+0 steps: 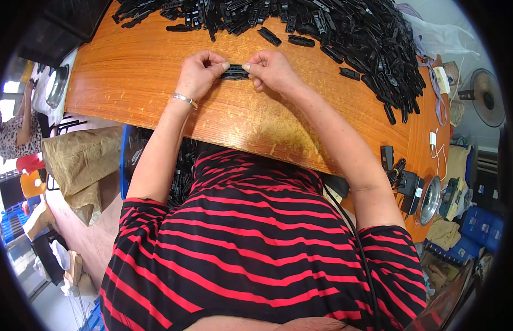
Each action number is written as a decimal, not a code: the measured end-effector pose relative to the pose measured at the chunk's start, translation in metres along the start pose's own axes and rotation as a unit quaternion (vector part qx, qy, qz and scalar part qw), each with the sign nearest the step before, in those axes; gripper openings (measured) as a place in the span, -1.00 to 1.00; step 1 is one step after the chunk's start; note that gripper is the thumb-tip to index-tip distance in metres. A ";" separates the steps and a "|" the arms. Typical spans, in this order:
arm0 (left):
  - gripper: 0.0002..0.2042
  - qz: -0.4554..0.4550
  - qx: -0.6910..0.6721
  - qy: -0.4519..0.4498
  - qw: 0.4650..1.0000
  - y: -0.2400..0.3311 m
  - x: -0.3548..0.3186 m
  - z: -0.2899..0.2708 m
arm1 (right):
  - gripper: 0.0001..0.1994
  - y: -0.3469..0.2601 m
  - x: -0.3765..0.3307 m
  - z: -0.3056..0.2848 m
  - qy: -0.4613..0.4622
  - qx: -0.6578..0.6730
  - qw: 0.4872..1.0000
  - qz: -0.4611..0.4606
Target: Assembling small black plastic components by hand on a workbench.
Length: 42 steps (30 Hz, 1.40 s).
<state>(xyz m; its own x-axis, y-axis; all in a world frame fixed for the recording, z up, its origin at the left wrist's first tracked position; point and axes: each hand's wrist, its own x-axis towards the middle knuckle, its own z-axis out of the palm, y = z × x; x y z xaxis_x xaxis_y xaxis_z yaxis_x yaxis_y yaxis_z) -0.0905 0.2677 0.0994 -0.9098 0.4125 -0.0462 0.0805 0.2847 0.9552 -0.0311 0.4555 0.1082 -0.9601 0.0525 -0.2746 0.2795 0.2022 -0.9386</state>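
Observation:
Between my two hands is a small, long black plastic part (235, 72) with slots along it, held level just above the wooden table (157, 60). My left hand (200, 74) pinches its left end between thumb and fingers. At the right end, my right hand (270, 70) grips it the same way. The fingers behind the part are partly hidden. Beyond my hands lies a large heap of similar black plastic parts (372, 41), spread along the far side and down the right. A few single parts (269, 36) lie at the heap's near edge.
At the table's right end are a black adapter with cables (411, 185) and a round metal dish (431, 199). A fan (485, 96) stands beyond the right edge. Below the table's left edge is a blue bin (125, 160) beside brown wrapping (82, 160). Another person (19, 129) is at far left.

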 end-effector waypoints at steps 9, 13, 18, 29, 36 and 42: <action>-0.87 -0.075 0.038 -0.050 0.995 -0.001 0.006 0.000 | -0.83 -0.014 -0.009 0.003 0.009 -0.016 0.997 0.070; -0.88 -0.061 0.050 -0.047 0.996 0.005 0.002 0.002 | -0.82 -0.021 -0.012 0.004 0.002 -0.023 0.996 0.091; -0.86 0.059 0.178 -0.011 0.982 0.000 -0.004 0.009 | -0.80 -0.025 -0.013 -0.001 -0.012 -0.104 0.990 0.099; -0.84 0.017 0.147 -0.075 0.986 -0.016 0.009 0.005 | -0.87 0.003 -0.016 0.007 0.035 -0.044 0.998 0.038; -0.80 -0.059 -0.111 -0.106 0.986 0.006 -0.040 0.004 | -0.85 -0.003 -0.053 0.003 0.103 -0.165 0.966 -0.173; -0.77 0.009 -0.104 -0.077 0.992 0.011 -0.065 0.010 | -0.79 0.000 -0.074 0.012 0.142 -0.257 0.885 -0.361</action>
<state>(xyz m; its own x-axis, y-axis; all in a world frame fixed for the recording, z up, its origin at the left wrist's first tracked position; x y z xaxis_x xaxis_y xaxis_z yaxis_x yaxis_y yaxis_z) -0.0268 0.2524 0.1097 -0.8348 0.5475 -0.0578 -0.0041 0.0988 0.9951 0.0400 0.4397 0.1256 -0.8702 -0.0435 0.4908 -0.3780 0.6980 -0.6082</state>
